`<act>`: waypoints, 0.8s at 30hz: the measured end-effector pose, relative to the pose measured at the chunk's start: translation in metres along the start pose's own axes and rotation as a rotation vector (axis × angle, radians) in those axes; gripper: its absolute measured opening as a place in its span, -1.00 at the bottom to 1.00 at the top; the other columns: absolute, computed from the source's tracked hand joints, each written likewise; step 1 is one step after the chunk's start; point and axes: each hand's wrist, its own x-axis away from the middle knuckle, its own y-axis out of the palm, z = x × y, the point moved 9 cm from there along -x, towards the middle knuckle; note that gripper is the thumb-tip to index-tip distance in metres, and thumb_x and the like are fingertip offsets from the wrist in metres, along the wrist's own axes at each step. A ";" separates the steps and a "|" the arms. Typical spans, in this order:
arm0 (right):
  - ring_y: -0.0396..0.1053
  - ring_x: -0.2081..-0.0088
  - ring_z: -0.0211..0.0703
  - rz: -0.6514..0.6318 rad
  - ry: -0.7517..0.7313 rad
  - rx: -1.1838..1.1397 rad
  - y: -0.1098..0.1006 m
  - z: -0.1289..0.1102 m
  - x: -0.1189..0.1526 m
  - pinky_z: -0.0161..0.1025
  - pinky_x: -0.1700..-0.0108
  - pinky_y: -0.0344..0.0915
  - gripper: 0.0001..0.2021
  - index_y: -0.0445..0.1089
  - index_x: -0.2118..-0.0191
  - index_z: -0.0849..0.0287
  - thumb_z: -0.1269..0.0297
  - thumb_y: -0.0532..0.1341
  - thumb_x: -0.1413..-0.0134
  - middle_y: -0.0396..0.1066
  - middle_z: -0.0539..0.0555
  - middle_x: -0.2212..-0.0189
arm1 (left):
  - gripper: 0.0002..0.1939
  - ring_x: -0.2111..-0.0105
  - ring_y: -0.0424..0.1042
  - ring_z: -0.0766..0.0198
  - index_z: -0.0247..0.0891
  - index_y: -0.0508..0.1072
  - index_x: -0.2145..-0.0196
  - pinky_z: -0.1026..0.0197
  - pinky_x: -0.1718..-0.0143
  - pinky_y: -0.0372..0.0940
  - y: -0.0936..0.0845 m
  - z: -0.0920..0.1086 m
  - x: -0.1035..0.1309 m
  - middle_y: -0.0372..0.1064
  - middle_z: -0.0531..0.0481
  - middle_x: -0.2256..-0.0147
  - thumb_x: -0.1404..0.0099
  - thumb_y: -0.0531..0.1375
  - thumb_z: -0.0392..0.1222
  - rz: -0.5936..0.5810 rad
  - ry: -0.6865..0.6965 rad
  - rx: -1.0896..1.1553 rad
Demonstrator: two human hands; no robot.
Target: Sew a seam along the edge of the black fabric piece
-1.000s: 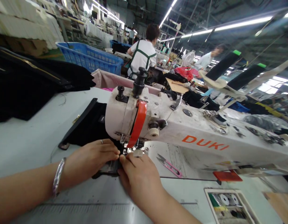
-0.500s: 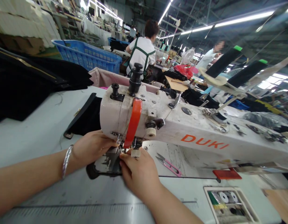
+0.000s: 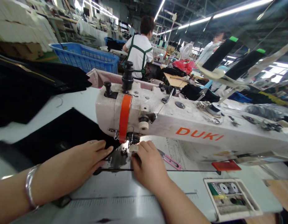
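Observation:
My left hand (image 3: 76,166) lies flat, fingers together, on a black fabric piece (image 3: 57,135) spread to the left of the needle area. My right hand (image 3: 150,163) rests just right of the presser foot (image 3: 127,147), fingertips touching the fabric edge and the small white part there. The white DUKI sewing machine (image 3: 192,127) with its orange guard (image 3: 124,116) stands over both hands. The needle itself is mostly hidden by the machine head.
Pink-handled thread snips (image 3: 169,160) lie right of my right hand. A bobbin tray (image 3: 230,194) sits at the front right. Black garments (image 3: 29,90) pile at the left, with a blue crate (image 3: 88,59) behind. Two other people work at the back.
The black fabric has been pulled out wide to the left and toward me. My left hand slid left and flattened on it; my right hand shifted right of the presser foot.

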 end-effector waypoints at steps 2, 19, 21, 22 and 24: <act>0.43 0.13 0.08 0.037 0.015 0.026 0.001 0.004 -0.002 -0.04 0.09 0.42 -0.84 0.51 0.19 0.13 0.55 0.32 -0.36 0.54 0.12 0.19 | -0.49 -0.32 0.53 -0.10 -0.12 0.63 -0.32 -0.18 -0.50 0.35 -0.011 0.013 0.003 0.59 -0.12 -0.29 -0.58 0.07 -0.32 0.028 0.059 -0.025; 0.45 0.23 -0.05 -0.091 -0.397 -0.104 0.006 -0.045 0.021 -0.10 0.14 0.44 -0.78 0.58 0.14 0.12 0.52 0.19 -0.40 0.59 0.04 0.29 | -0.36 -0.42 0.47 0.27 -0.01 0.50 -0.45 0.20 -0.52 0.32 -0.003 0.032 0.014 0.46 0.11 -0.45 -0.53 0.11 -0.40 0.082 0.092 0.020; 0.47 0.22 -0.06 -0.090 -0.380 -0.116 0.006 -0.044 0.021 -0.10 0.13 0.45 -0.79 0.58 0.13 0.12 0.50 0.20 -0.42 0.61 0.04 0.27 | -0.40 -0.36 0.53 0.28 0.03 0.52 -0.42 0.22 -0.46 0.39 -0.008 0.027 0.008 0.50 0.13 -0.41 -0.54 0.13 -0.37 0.092 0.098 0.066; 0.49 0.21 -0.07 -0.094 -0.367 -0.129 0.006 -0.043 0.020 -0.10 0.11 0.46 -0.79 0.59 0.12 0.11 0.50 0.20 -0.43 0.63 0.04 0.26 | -0.41 -0.34 0.55 0.27 0.04 0.53 -0.41 0.22 -0.44 0.42 -0.010 0.024 0.005 0.51 0.13 -0.40 -0.54 0.14 -0.35 0.089 0.093 0.086; 0.52 0.19 -0.08 -0.126 -0.332 -0.157 0.006 -0.040 0.018 -0.11 0.09 0.47 -0.78 0.59 0.11 0.11 0.49 0.20 -0.41 0.63 0.05 0.25 | -0.42 -0.34 0.57 0.24 0.06 0.52 -0.42 0.20 -0.43 0.44 -0.010 0.018 0.001 0.51 0.12 -0.41 -0.55 0.16 -0.33 0.065 0.088 0.115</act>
